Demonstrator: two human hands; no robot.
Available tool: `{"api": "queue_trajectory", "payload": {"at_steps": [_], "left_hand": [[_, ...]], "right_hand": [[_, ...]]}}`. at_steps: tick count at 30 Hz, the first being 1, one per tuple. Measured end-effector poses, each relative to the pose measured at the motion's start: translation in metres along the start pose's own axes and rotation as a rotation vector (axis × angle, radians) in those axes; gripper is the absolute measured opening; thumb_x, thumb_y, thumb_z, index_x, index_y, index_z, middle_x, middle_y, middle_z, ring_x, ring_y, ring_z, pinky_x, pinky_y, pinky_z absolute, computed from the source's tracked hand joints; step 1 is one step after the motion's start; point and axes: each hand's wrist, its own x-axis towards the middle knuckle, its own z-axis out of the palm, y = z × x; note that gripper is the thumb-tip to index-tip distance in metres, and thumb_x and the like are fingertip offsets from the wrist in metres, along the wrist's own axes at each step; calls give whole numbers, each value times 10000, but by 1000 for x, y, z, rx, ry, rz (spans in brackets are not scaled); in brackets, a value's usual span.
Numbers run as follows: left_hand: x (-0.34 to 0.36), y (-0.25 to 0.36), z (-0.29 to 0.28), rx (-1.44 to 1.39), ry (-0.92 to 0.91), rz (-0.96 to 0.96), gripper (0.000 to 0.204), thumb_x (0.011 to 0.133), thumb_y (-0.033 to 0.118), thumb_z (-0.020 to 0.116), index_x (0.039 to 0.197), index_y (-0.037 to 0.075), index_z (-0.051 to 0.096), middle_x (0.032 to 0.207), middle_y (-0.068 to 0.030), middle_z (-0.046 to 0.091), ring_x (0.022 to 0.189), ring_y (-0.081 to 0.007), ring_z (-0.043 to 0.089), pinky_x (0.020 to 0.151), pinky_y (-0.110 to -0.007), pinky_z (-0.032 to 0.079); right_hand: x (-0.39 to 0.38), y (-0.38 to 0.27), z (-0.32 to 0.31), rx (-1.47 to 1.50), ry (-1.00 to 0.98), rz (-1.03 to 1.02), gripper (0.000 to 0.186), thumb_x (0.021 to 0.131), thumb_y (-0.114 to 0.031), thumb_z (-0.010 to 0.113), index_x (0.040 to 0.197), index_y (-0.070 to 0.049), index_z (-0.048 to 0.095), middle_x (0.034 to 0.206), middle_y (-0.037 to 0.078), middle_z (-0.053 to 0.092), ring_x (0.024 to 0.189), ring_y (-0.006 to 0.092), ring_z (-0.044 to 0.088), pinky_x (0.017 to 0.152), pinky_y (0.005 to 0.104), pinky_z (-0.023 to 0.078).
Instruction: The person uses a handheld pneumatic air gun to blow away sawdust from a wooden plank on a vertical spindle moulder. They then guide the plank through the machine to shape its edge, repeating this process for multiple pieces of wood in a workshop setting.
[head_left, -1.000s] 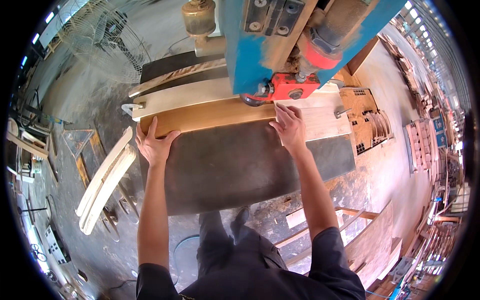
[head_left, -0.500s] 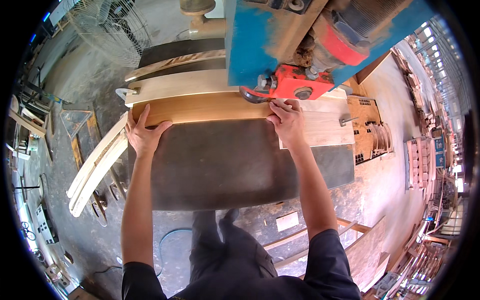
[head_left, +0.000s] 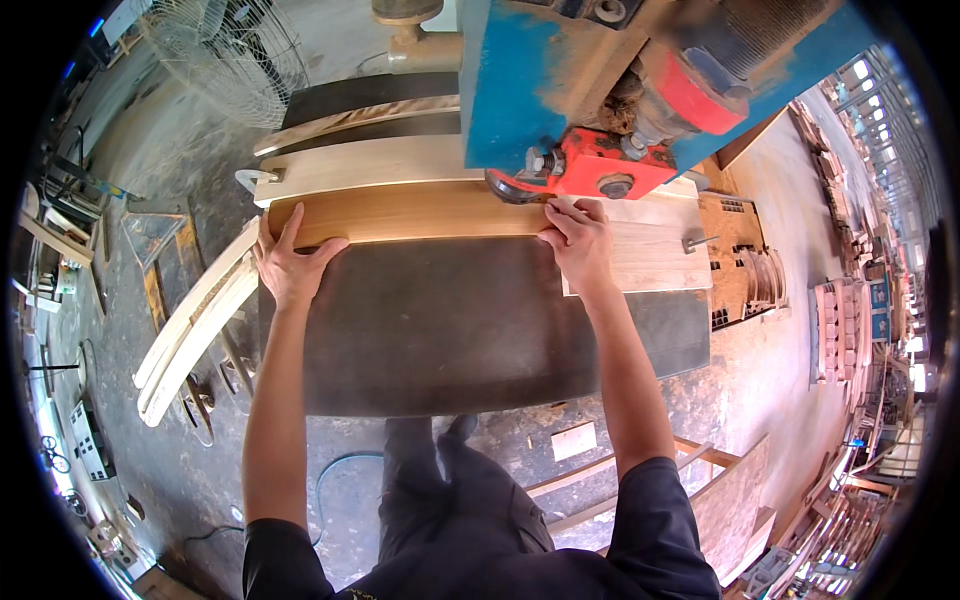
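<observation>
A long, slightly curved wooden board (head_left: 420, 213) lies across a dark machine table, its back edge along a paler wooden board (head_left: 370, 165). My left hand (head_left: 294, 262) grips its left end, thumb along the front edge and fingers spread over the end. Near the right end, my right hand (head_left: 580, 240) holds the board with bent fingers, close under the red guide block (head_left: 615, 165) of a blue machine (head_left: 510, 90). A dark round piece on that block sits right above the board's back edge. The fingertips of my right hand are partly hidden.
The dark machine table (head_left: 440, 330) spreads in front of me. Curved wooden strips (head_left: 200, 325) lean at its left. A pale board (head_left: 650, 250) with a metal bolt lies at the right. A wire-caged fan (head_left: 225, 60) stands far left; a wooden frame (head_left: 700, 500) rests on the floor.
The whole view has shifted slightly. Both hands keep their hold, and the board shows no clear movement against the machine.
</observation>
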Motion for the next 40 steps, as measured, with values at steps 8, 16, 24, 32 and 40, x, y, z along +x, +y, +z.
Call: {"api": "queue_trajectory", "payload": {"at_steps": [8,16,24,32,40], "left_hand": [[-2,-4,1,33,19,24,892,566,652,934,1373,341,718,1577,-154,470,1381,-419,482,1162,-565,386],[-4,-4,0,29,2,7,904,561,656,932,1381,346,713,1583,-164,462,1386,-421,475,1166,-566,382],[-7,-4,-2,19,2,14,920,550,680,926,1376,332,719,1580,-172,466,1371,-423,485,1155,-558,400],[-10,-8,-1,25,28,39,924,551,695,917,1374,324,722,1565,-183,478,1341,-430,502,1130,-557,418],[-12,-4,-5,9,30,28,915,555,684,920,1371,321,722,1568,-183,475,1349,-430,499,1140,-554,411]], "right_hand": [[0,-3,-2,16,-14,12,410,706,-133,871,1099,-45,797,1186,37,778,995,313,629,905,397,560],[-4,0,1,42,-2,12,387,701,-141,856,1073,-75,777,1196,5,762,1040,311,620,922,441,530],[-7,-2,-1,31,5,23,380,698,-121,858,1066,-70,780,1187,21,766,1062,331,621,926,427,549],[-8,-8,-3,34,-5,32,391,704,-94,850,1087,-64,774,1193,27,763,1071,345,629,912,424,569],[-12,-8,-4,29,-12,33,386,709,-84,842,1087,-56,770,1203,38,761,1089,357,631,900,435,578]]}}
